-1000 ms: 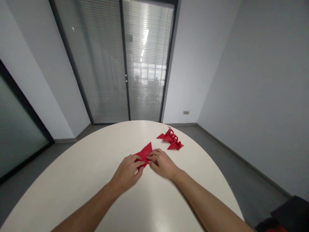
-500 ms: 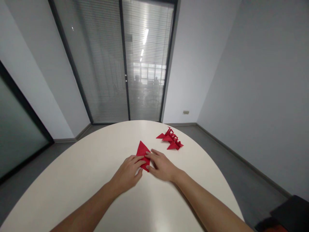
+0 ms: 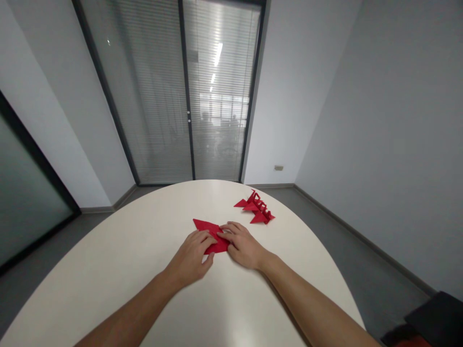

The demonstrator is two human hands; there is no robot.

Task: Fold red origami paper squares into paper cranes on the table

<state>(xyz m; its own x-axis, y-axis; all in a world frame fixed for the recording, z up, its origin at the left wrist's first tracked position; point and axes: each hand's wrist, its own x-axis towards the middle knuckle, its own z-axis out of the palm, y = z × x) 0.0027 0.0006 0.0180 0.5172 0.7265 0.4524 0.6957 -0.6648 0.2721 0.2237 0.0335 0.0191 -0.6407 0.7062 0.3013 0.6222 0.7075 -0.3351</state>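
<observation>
A piece of folded red origami paper (image 3: 221, 246) lies on the white table between my hands, its pointed end toward the far left. From the left, my left hand (image 3: 191, 255) has curved fingers over the paper, the thumb bent near its front edge. On the opposite side, my right hand (image 3: 244, 246) grips the right end, fingers on top and thumb by the near corner. The fingers hide parts of the folds. Beyond my right hand sits a row of several folded red paper cranes (image 3: 257, 208), touched by neither hand.
The round white table (image 3: 144, 236) curves away at its far edge. Behind it stand glass panels with blinds (image 3: 217, 135) and pale walls (image 3: 390, 120). A black object (image 3: 437, 315) is at the lower right, beyond the table edge.
The red paper has turned counter-clockwise, so its point has swung from far ahead to the left. My hands have shifted only slightly; the paper cranes stay put.
</observation>
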